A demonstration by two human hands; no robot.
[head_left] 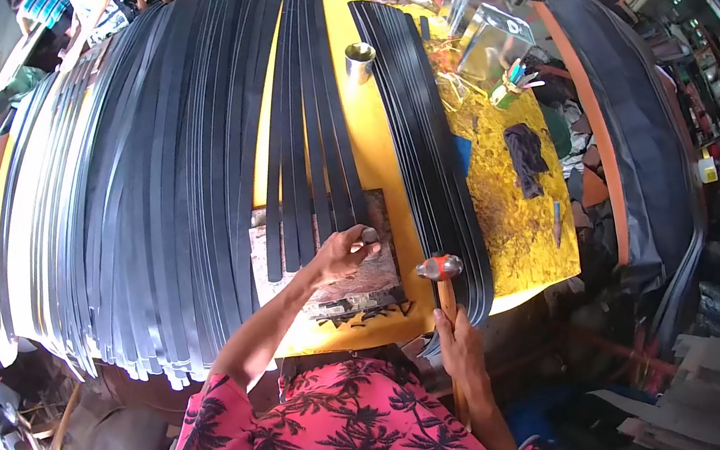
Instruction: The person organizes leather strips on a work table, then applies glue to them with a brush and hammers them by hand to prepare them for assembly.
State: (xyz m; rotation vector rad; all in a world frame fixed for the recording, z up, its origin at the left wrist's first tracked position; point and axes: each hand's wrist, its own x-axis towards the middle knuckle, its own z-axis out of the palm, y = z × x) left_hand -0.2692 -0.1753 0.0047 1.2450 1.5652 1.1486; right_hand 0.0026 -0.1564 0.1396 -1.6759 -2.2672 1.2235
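My left hand is closed round a short metal punch, held over the ends of dark strips on a worn block. My right hand grips the wooden handle of a hammer, its metal head raised near the table's front edge, right of the block. Small dark offcuts lie along the block's near edge. Whether the punch touches a strip cannot be made out.
Many long dark strips cover the left of the yellow table; another bundle lies right of the block. A metal cup, a dark cloth and a container of pens stand or lie beyond. People are at the far left edge.
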